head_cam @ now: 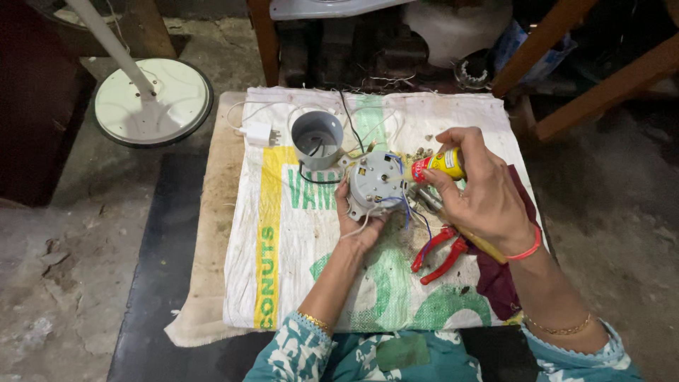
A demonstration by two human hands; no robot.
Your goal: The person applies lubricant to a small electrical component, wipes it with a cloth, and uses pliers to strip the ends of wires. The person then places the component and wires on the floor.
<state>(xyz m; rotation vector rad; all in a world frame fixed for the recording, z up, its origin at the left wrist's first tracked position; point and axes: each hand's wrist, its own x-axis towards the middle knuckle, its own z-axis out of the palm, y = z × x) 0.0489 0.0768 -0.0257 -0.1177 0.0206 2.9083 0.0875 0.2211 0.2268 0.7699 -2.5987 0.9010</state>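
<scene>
My left hand (357, 225) holds a round grey motor housing (375, 180) from below, tilted toward me, with blue and white wires hanging off its right side. My right hand (481, 187) grips a small yellow and red tube (437, 165), its tip pointed at the motor's right edge. Both hands hover over a white woven sack (297, 233) spread on a low table. Red-handled pliers (440, 255) lie on the sack just below my right wrist.
A grey plastic cup-shaped cover (317, 138) stands on the sack behind the motor, next to a white plug with cord (258, 132). A dark red cloth (498, 279) lies at the right. A white round fan base (152, 101) stands on the floor at left. Wooden legs cross at back right.
</scene>
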